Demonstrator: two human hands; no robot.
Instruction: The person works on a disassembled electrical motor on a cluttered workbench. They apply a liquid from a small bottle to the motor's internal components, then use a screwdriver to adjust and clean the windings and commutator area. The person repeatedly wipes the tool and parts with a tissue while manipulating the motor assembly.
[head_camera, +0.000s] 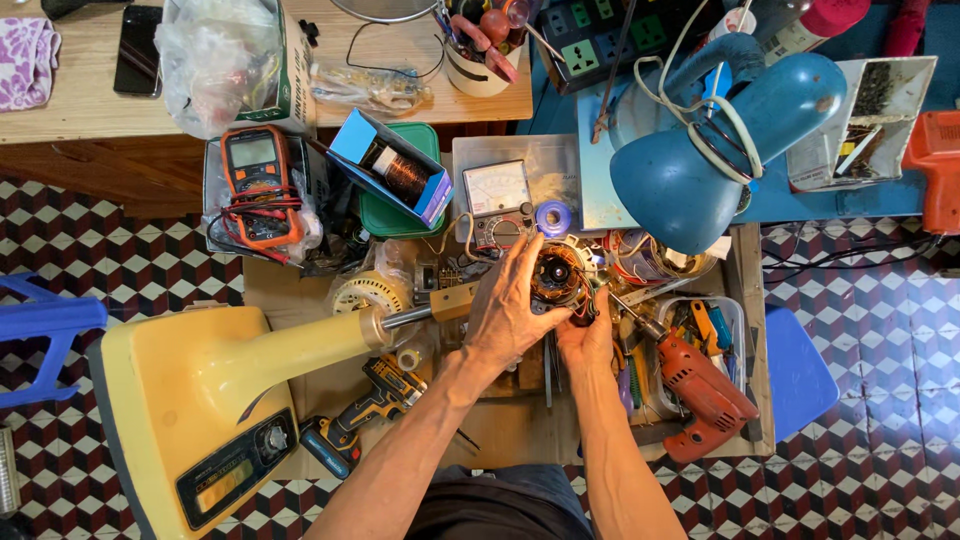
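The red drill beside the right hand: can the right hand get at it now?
Probably not at once: the right hand holds the copper-wound motor with the left hand. The red drill lies close, uncovered.

Blue lamp (700, 160) and red drill (700, 385) crowding the right; bare cardboard (510, 425) nearer.

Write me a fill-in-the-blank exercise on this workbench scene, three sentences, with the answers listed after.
1. Both the left hand and the right hand hold a round motor with ____ -coloured wire windings.
2. The domed desk lamp above the right hand is ____ in colour.
3. The red-orange power drill lies to the ____ of the right hand.

Missing words: copper; blue; right
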